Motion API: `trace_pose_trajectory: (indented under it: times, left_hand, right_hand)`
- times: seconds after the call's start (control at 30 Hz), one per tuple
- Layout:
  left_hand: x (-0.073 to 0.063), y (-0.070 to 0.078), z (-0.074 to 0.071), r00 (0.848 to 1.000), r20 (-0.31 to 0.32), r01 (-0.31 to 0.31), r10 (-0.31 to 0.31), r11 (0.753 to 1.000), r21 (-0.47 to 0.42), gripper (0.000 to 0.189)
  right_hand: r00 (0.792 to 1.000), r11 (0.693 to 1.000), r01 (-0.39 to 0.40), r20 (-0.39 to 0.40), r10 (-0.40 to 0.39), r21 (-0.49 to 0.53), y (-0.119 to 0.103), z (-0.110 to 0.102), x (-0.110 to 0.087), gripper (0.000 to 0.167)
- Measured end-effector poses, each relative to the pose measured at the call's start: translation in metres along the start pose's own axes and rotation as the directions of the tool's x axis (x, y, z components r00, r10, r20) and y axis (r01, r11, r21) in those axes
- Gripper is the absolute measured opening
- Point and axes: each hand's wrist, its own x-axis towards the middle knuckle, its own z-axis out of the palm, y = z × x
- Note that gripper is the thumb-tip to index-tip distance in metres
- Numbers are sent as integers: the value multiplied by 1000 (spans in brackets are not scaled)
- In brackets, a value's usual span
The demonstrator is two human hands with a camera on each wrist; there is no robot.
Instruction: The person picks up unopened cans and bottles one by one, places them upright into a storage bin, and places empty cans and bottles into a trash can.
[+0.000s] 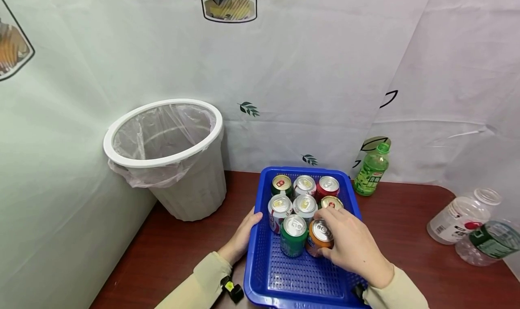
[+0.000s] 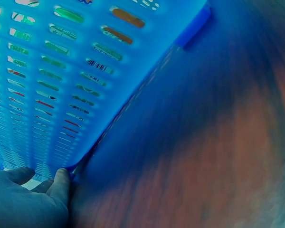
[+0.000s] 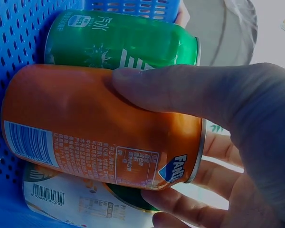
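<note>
An orange Fanta can [image 1: 320,237] stands upright in the front right of the group of cans in a blue plastic basket [image 1: 284,282]. My right hand [image 1: 352,243] grips this can near its top, thumb on the near side and fingers behind it, as the right wrist view shows. A green soda can [image 3: 118,40] is directly beside it, and a white-and-green can [image 3: 85,199] lies along its other side. My left hand [image 1: 242,234] rests against the basket's left side, its fingers [image 2: 61,185] touching the perforated wall low down.
Several more cans [image 1: 304,185] stand in the basket's far half. At the back left is a white bin [image 1: 191,187] with a clear liner. A green bottle [image 1: 371,169] stands behind the basket; two clear plastic bottles [image 1: 459,219] [image 1: 493,239] are at the right.
</note>
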Motion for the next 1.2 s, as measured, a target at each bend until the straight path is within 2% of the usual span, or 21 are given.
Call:
trace_pose_trajectory:
  times: [0.3,0.57,1.2]
  left_hand:
    - [0,1,1,1000,-3,9,-9,1000,3,62]
    - [0,0,0,1000,-7,11,-11,1000,4,62]
    - [0,2,1,1000,0,17,-17,1000,26,63]
  right_hand:
    - [1000,1000,7,13,-7,-21,1,0,-1,76]
    - [998,997,67,9,-67,-31,3,1,1,74]
    - [997,997,76,-23,-77,-16,4,2,1,73]
